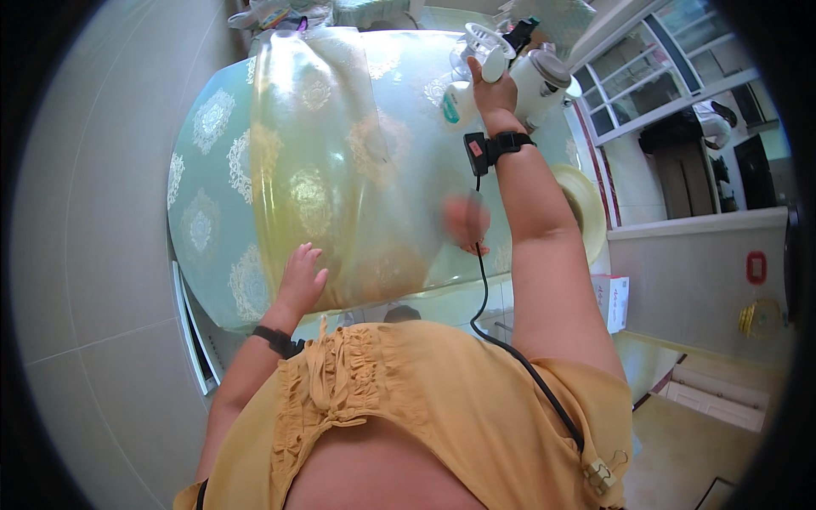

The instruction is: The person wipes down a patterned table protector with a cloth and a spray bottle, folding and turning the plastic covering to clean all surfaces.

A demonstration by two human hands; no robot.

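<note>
My right hand (499, 95) reaches to the far right of the table and is closed around the upper part of a white bottle (458, 107) with a teal label. A rounded white part (494, 65) shows above my fingers. My left hand (301, 277) has its fingers apart, over a clear, yellowish plastic sheet (319, 210) near the table's front edge. Under the sheet lies a mint-green tablecloth (210, 166) with pale medallions. Between my arms is a blurred reddish shape (467, 218) with finger-like forms below it; I cannot tell what it is.
Beyond my right hand stand a white kettle-like jug (535, 76) with a grey lid and a white slotted basket (488, 39). A round yellowish seat or tub (593, 213) and a white box (612, 305) are at right. A black cable (484, 293) hangs from my right wrist. A person (707, 124) is beyond the window.
</note>
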